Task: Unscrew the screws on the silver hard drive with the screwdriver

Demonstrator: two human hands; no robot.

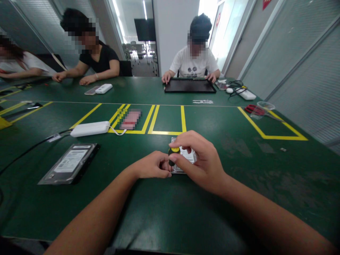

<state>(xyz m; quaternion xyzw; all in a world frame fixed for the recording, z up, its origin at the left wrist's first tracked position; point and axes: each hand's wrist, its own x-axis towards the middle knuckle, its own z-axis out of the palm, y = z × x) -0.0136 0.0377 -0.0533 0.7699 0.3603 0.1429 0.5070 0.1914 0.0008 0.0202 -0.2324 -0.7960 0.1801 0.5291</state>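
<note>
A small hard drive (188, 156) with a white label lies on the green table in front of me, partly covered by my hands. My right hand (203, 161) is closed around the short yellow-and-black handle of a screwdriver (174, 151). It stands nearly upright, its shaft pointing down at the drive's near left corner. My left hand (154, 164) is closed at that same corner, fingers curled against the drive's left edge beside the screwdriver tip. The tip's exact contact is too small to tell. A larger hard drive (70, 161) lies to the left in a clear bag.
A white power bank (90, 129) with cables lies beyond the larger drive, near a blurred phone (130, 119). Yellow tape (167, 133) marks boxes on the table (212, 219). Red-handled scissors (255, 109) lie far right. Across sits a person with a black tray-like panel (190, 86); others sit left.
</note>
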